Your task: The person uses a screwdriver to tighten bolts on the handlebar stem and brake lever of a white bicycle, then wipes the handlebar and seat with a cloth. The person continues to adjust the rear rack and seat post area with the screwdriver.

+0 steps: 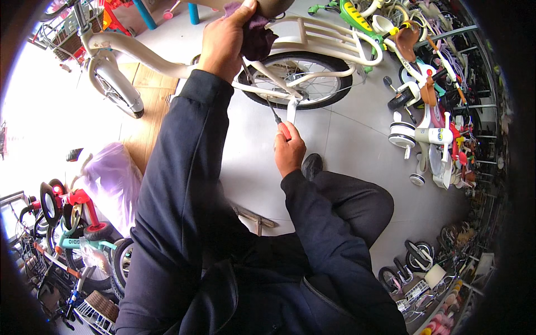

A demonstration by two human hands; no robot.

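Note:
A cream bicycle (145, 54) stands in front of me, its rear wheel (329, 86) and slatted rear rack (321, 42) to the right. My left hand (222, 46) is closed on a dark purple cloth (258, 38), up against the beige saddle (276, 6). Lower down, my right hand (289, 149) grips a screwdriver (283, 132) with a red and black handle. The shaft points up toward the frame tube beside the rear wheel. Whether its tip touches a part, I cannot tell. A white kickstand-like piece (291, 110) hangs from the rear axle, close to the screwdriver.
Children's bikes and ride-on toys crowd the right side, among them a white ride-on (432, 135) and a green bike (360, 19). At left lie a lilac plastic bag (111, 178), cardboard (148, 95) and a teal balance bike (84, 243). My shoe (312, 166) rests near my right hand.

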